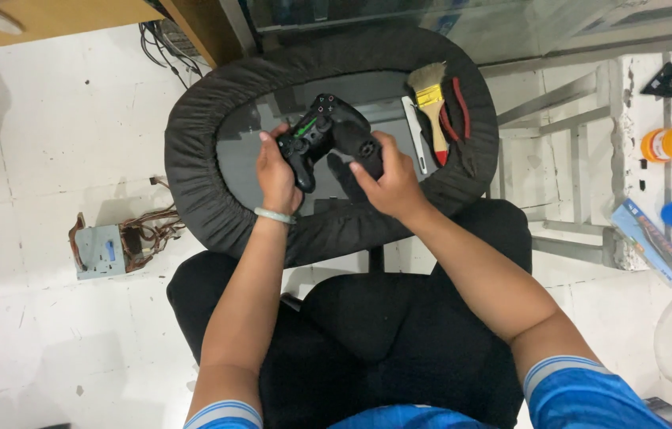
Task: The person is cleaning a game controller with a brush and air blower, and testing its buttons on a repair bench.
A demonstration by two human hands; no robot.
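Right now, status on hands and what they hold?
Left hand and right hand both grip the black plastic game controller. Yellow-banded paintbrush lies beside it on the dark padded tray, apart.

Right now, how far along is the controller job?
Done: the black game controller appears partly opened, a green board showing at its left side. In hand: the left hand grips one handle, the right hand the other, over the round black-rimmed table. Left: the paintbrush and the white tool lie untouched beside it; the shell is not fully apart.
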